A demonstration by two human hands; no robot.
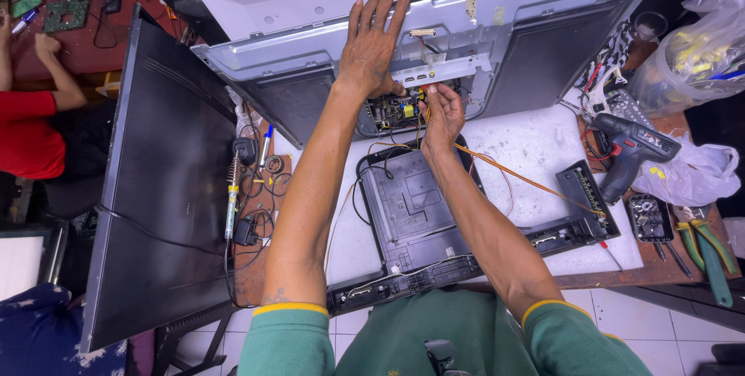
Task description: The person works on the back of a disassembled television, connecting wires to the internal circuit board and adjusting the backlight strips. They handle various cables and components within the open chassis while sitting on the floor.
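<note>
Item: grey metal chassis (pixel 310 3) of a flat screen set, lying across the upper centre of the frame, long axis left to right, its lower edge tilted toward the viewer. A green circuit board (pixel 392 112) sat in the opening at its lower middle.

Left hand (pixel 372 42): flat and wide, fingers spread, pressed palm-down on the chassis just above the board, fingertips pointing to the top of the frame.

Right hand (pixel 441 116): narrow, fingers pinched on the orange wire (pixel 512 176) right beside the board. The wire ran from there down and to the right across the white desk (pixel 535 139).

Surroundings: black plastic back cover (pixel 411 213) below the hands, centre frame; dark screen panel (pixel 163 182) leaning at left; soldering iron (pixel 231 194) between panel and cover, pointing up-frame; cordless drill (pixel 632 151) at right, muzzle to the left; pliers with green handles (pixel 706 248) at lower right; clear plastic bags (pixel 691 58) at upper right. Another person in a red sleeve (pixel 31 131) sat at the far left edge.
</note>
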